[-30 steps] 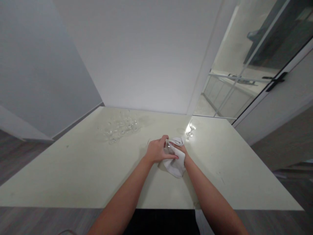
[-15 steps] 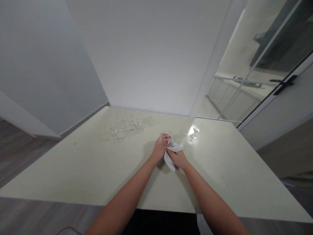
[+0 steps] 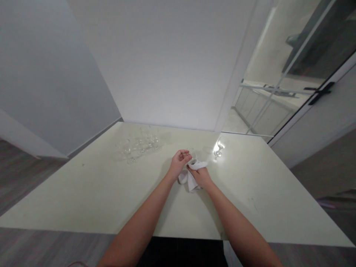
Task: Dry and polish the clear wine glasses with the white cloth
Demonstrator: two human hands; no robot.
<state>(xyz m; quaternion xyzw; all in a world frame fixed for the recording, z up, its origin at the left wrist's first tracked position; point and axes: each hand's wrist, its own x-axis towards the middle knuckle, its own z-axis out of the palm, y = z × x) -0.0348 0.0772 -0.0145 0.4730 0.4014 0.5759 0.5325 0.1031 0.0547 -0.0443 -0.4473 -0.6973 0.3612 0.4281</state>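
Glass (image 3: 191, 155), thin, slippery, fragile: left fingers (image 3: 182, 157) pinching rim; right hand (image 3: 200, 175) gripping soft cloth (image 3: 189, 178) mid-frame.

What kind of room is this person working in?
Probably a home dining or kitchen area: a pale table against a plain wall, a cluster of clear glasses, and a glass sliding door alongside.

- Clear glass (image 3: 191, 154): small, transparent, held upright above the pale tabletop, rim pinched between left fingertips.
- White cloth (image 3: 190, 177): crumpled, bunched under right fingers, pressed against the glass's lower part.
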